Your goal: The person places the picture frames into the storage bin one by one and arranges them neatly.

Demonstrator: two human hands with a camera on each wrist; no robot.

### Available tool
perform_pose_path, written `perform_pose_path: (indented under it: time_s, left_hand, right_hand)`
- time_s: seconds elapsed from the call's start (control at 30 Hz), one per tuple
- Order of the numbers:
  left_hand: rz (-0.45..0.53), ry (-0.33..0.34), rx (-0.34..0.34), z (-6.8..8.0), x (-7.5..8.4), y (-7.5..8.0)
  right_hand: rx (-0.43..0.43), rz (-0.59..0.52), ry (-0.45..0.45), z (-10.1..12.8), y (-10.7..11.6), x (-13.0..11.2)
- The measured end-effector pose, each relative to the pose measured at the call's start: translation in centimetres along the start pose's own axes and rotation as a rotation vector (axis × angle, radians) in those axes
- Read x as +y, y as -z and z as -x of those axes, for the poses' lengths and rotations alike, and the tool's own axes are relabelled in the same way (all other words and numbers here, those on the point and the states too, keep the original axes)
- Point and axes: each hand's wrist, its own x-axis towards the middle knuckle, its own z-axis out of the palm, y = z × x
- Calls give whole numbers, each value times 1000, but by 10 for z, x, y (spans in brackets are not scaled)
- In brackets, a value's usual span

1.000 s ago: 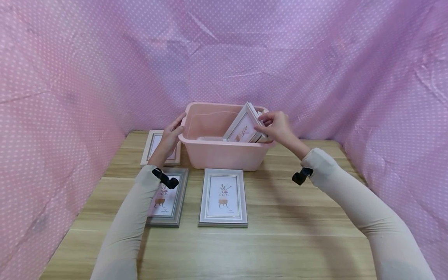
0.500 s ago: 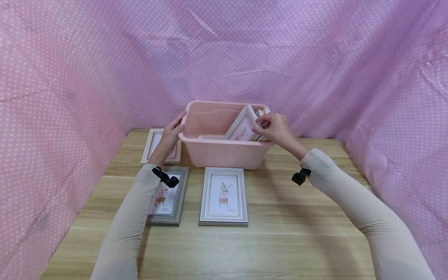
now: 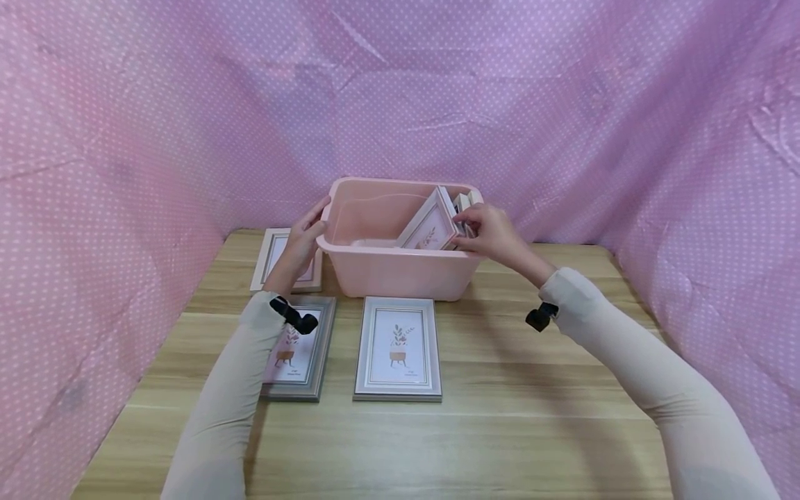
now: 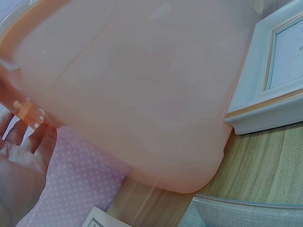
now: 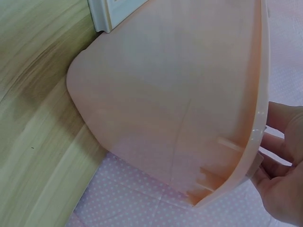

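Note:
A pink plastic bin stands at the back of the table. My left hand grips its left rim; in the left wrist view the fingertips lie at the rim's underside. Inside the bin's right end, my right hand pinches the right edge of a white picture frame, which leans tilted with its plant print facing me. More frames stand behind it, partly covered by my fingers. In the right wrist view the bin wall hides the frame that my right hand holds.
On the wooden table, a white frame lies face up before the bin. A grey frame lies left of it, partly under my left forearm. A cream frame lies behind that. Pink dotted cloth surrounds the table.
My right hand has shifted slightly left and down along the held picture frame, whose near corner sits a little lower in the bin. The left hand stays at the rim.

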Motion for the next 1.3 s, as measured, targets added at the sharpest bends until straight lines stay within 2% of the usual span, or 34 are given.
perform_pose_path:
  time_s: [0.33,0.67,0.9,1.07,1.3]
  left_hand:
    - [3,14,8,0,-5,2]
    - [7,13,11,-1,-4,1]
    - [17,1,2,-3,-2,1]
    - [29,-1,-1,-3,-3,2]
    - [29,-5,-3,-3,-4,2]
  right_hand:
    - [2,-25,28,4,-6,7]
    - [30,-24,47,6,-6,7]
    - [43,-34,92,6,-4,7]
    - [36,-118,79,9,-1,6]
    - [45,-367,36,17,1,-1]
